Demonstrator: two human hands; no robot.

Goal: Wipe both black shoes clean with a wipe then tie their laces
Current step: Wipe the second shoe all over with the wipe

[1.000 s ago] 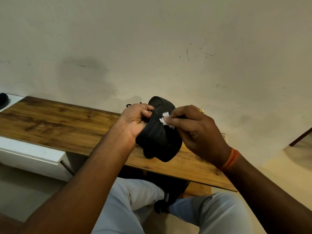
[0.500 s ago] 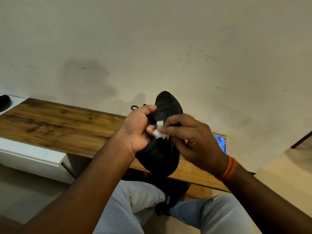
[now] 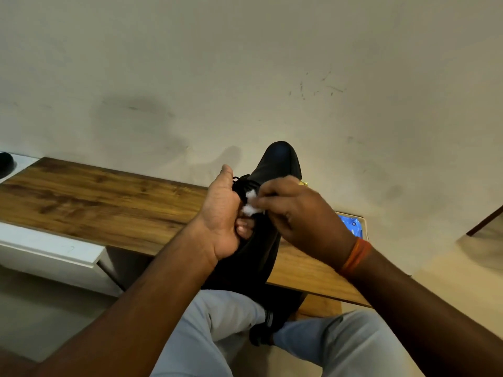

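A black shoe point(image 3: 280, 164) is held up over the wooden table point(image 3: 103, 202), toe pointing away toward the wall. My left hand point(image 3: 224, 213) grips it at the lace area from the left side. My right hand point(image 3: 302, 216) pinches a small crumpled white wipe point(image 3: 250, 205) against the shoe's upper near the black laces point(image 3: 241, 182). The shoe's heel end is hidden behind my hands and forearms. A second dark shoe point(image 3: 262, 329) shows low down between my knees, mostly hidden.
A blue packet point(image 3: 352, 225) lies on the table's right end behind my right wrist. A white drawer unit point(image 3: 51, 254) sits under the table at left. A dark object point(image 3: 5, 161) rests at the far left edge. The wall stands close behind.
The shoe has turned from lying crosswise to pointing toe-up toward the wall. The wipe slid from the shoe's side to the lace area. The blue packet came into sight.
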